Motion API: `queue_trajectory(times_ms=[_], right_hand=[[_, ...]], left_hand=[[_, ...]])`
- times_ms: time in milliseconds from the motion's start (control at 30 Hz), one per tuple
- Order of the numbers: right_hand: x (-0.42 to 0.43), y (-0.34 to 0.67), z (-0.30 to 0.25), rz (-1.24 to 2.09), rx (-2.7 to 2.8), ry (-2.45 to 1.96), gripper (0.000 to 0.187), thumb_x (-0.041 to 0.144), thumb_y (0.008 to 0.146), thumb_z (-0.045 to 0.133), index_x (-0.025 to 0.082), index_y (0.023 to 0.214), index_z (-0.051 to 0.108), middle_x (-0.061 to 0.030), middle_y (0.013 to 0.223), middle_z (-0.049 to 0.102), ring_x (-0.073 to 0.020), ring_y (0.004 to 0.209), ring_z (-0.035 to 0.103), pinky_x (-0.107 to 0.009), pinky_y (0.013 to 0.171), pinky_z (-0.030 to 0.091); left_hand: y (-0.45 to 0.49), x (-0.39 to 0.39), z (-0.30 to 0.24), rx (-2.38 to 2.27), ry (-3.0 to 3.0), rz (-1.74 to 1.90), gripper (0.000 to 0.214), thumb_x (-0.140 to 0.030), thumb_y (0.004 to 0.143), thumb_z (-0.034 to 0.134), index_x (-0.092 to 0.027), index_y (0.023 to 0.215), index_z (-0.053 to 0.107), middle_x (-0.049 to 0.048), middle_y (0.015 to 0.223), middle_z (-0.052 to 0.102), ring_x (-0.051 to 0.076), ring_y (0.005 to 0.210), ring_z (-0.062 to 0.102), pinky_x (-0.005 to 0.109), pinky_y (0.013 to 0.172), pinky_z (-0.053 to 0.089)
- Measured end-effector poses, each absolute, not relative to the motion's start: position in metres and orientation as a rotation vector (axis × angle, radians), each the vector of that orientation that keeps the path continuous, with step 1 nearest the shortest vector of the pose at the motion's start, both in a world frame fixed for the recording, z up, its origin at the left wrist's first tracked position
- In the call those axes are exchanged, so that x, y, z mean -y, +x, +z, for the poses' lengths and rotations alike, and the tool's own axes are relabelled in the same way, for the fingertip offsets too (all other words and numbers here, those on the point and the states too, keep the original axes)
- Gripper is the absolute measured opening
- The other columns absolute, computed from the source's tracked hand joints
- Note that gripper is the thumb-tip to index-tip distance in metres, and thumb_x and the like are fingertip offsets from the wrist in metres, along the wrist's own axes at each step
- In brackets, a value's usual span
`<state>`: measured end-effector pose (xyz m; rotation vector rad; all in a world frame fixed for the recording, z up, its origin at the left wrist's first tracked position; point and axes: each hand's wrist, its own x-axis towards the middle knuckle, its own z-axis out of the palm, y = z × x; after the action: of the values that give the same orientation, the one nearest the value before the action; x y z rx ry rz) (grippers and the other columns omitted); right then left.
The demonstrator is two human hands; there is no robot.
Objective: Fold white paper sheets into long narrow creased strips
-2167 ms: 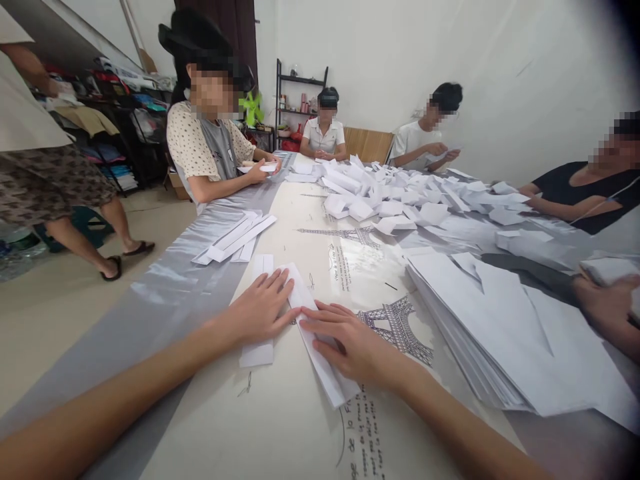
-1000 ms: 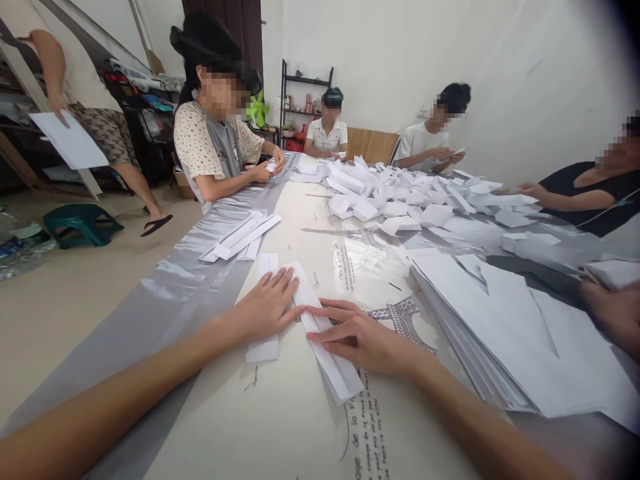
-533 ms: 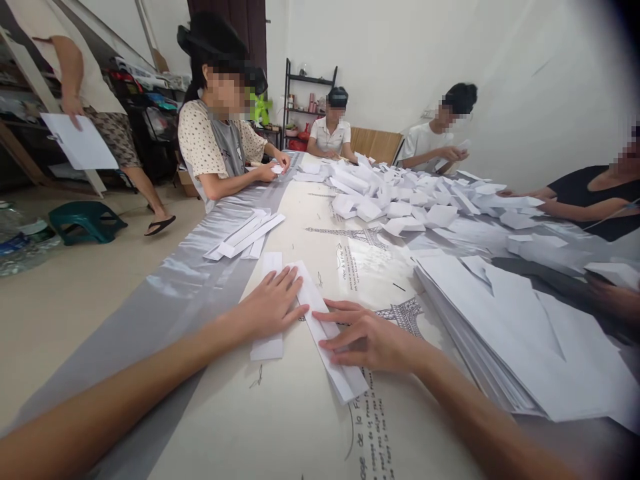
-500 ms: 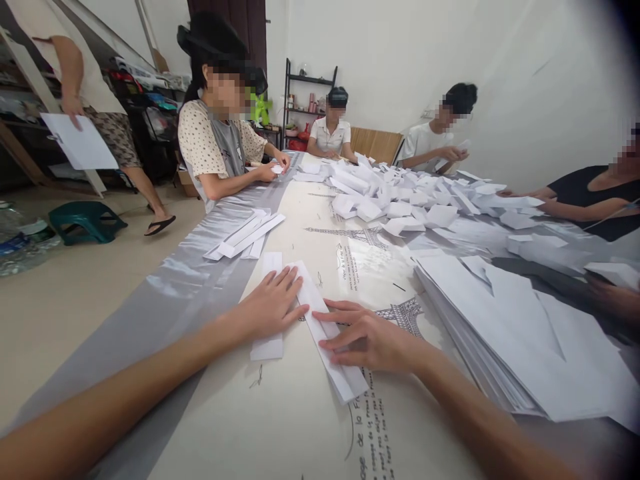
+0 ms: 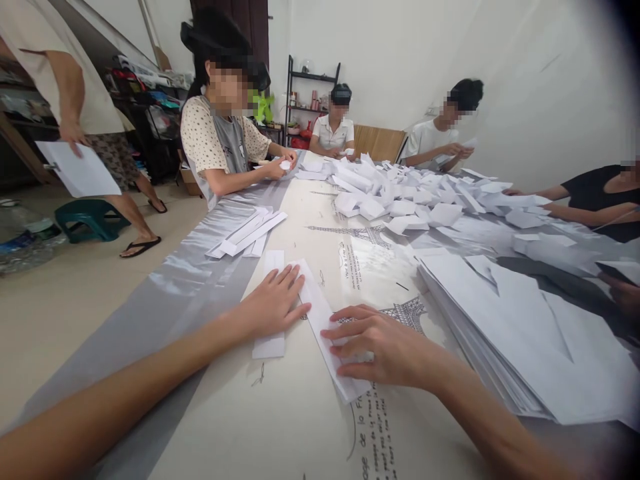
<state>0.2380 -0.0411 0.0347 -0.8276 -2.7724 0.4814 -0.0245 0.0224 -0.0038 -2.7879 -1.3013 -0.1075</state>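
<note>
A long folded strip of white paper (image 5: 320, 312) lies aslant on the printed tablecloth (image 5: 225, 407). My left hand (image 5: 273, 300) rests flat with fingers spread, its fingertips on the strip's far end. Across the near half of the same strip lies my right hand (image 5: 373, 343), fingers apart and bent, the tips pressing on the paper. Partly under my left hand is a second folded paper strip (image 5: 270, 343). Farther off, several more folded strips (image 5: 250, 233) lie in a small overlapping pile.
A tall stack of white paper sheets (image 5: 525, 347) stands at the right. Beyond it spreads a heap of folded white paper pieces (image 5: 400, 190). Several people sit around the table with paper. At left, a person walks with a sheet (image 5: 83, 170) past a green stool (image 5: 90, 220).
My right hand has slid along the strip toward its near end. My left hand stays in place. The walking person at left has come closer.
</note>
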Motion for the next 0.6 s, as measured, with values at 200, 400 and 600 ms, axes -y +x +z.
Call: queue_trajectory(times_ms=[200,400,600], right_hand=[[0.046,0.237,0.043,0.513,2.786,-0.850,0.011,0.036,0.088,0.075,0.029,0.096,0.081,0.0018,0.121,0.074,-0.0271,0.124,0.060,-0.045,0.103,0.049],[0.060,0.233,0.049,0.597,2.750,-0.946,0.015,0.026,0.092,0.068,0.030,0.084,0.080,0.0024,0.107,0.078,-0.0227,0.101,0.070,-0.040,0.091,0.054],[0.068,0.234,0.056,0.596,2.737,-0.985,0.021,0.029,0.093,0.066,0.029,0.075,0.078,0.0007,0.075,0.077,-0.0202,0.077,0.071,-0.036,0.076,0.055]], left_hand=[[-0.024,-0.022,-0.003,1.313,-2.800,-0.148,0.067,-0.058,0.105,0.025,-0.009,0.149,0.040,0.0202,0.162,0.029,0.034,0.150,0.027,0.049,0.119,0.024],[-0.024,-0.023,-0.004,1.316,-2.823,-0.173,0.064,-0.055,0.104,0.029,-0.009,0.148,0.040,0.0207,0.162,0.029,0.035,0.151,0.026,0.050,0.120,0.023],[-0.025,-0.023,-0.006,1.299,-2.830,-0.204,0.064,-0.057,0.104,0.028,-0.012,0.148,0.039,0.0193,0.162,0.029,0.035,0.150,0.028,0.051,0.119,0.025]])
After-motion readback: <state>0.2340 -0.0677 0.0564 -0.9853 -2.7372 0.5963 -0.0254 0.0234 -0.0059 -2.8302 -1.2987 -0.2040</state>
